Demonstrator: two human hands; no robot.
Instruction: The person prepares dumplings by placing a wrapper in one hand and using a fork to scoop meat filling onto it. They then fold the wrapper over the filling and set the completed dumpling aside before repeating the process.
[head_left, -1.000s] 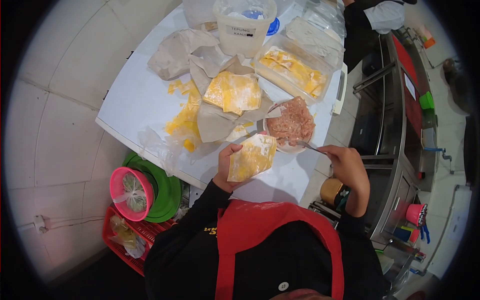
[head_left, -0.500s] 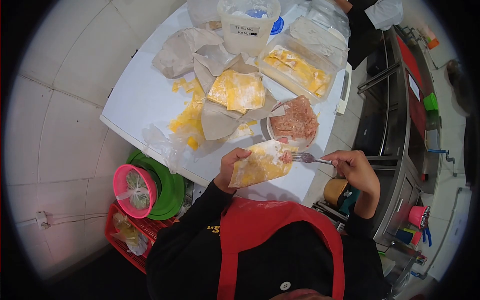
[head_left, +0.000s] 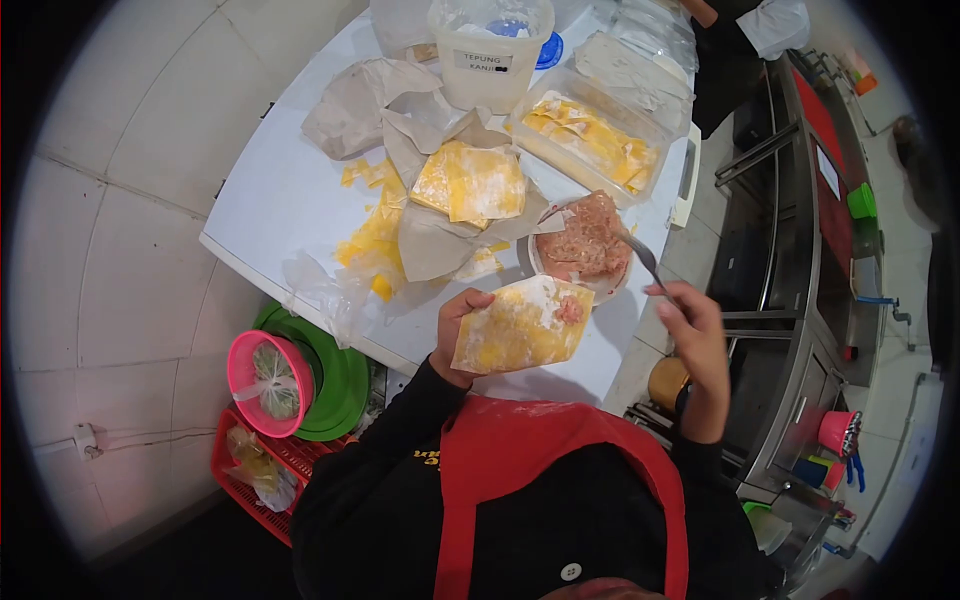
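My left hand (head_left: pixel 461 333) holds a flour-dusted yellow dough wrapper (head_left: pixel 515 330) by its left side, above the table's front edge. A small dab of pink minced meat (head_left: pixel 569 311) sits near the wrapper's right corner. My right hand (head_left: pixel 694 338) grips a fork (head_left: pixel 645 258) by the handle, its tines at the right rim of a bowl heaped with minced meat (head_left: pixel 585 237). Whether the tines touch the meat is hard to make out. Behind the wrapper, a stack of yellow wrappers (head_left: pixel 470 183) lies on brown paper (head_left: pixel 430 245).
A clear container of folded yellow pieces (head_left: pixel 590 145) stands behind the bowl, beside a white tub (head_left: pixel 490 75) labelled "TEPUNG KANJI". Yellow scraps (head_left: pixel 375 235) and a plastic bag (head_left: pixel 325 290) lie at left. A pink basin (head_left: pixel 240 370) stands below the table. Another person's dark clothing (head_left: pixel 722 70) shows at back right.
My right hand has lifted the fork off the wrapper and swung it up toward the meat bowl, leaving the dab of meat behind. The left hand with the wrapper has barely moved.
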